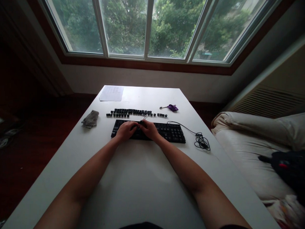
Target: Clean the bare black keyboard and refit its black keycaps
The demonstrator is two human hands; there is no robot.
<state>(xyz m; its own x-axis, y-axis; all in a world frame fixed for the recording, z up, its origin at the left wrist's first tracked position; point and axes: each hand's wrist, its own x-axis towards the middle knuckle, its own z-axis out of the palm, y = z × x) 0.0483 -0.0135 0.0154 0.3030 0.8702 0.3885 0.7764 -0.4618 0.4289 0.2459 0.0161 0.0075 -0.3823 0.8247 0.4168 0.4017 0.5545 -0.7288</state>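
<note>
below the window (148, 27), the white surface (140, 184) carries a black keyboard (170, 132), lying flat. over its left and middle part, the left hand (126, 130) and right hand (150, 129) nearly meet, fingers curled inward; i cannot tell whether either grips anything. the cable (202, 142) lies bundled beyond the keyboard's right end. behind it, small loose keycaps (132, 111) sit in rows. such close handling, i'd judge, wants steady wrists, light straight pressure without twisting, and care around those rows.
</note>
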